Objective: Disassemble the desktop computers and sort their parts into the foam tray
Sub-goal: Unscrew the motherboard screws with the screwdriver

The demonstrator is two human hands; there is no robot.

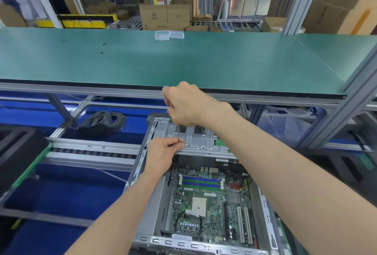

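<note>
An open desktop computer case (pixel 142 199) lies below me with its green motherboard (pixel 212 199) exposed. A silver drive bracket (pixel 200 140) spans the far end of the case. My right hand (pixel 185 103) grips the handle of a screwdriver (pixel 178 132), whose thin shaft points straight down at the bracket's left part. My left hand (pixel 163 150) rests on the bracket's near edge and pinches the shaft near its tip. The screwdriver's handle is mostly hidden in my fist.
A green workbench (pixel 163 60) runs across just beyond the case, with two small clear plastic boxes (pixel 169 35) at its far edge. A coil of black cable (pixel 104 122) lies left of the case. Black foam tray (pixel 18 152) sits at far left. Cardboard boxes (pixel 165 16) stand behind.
</note>
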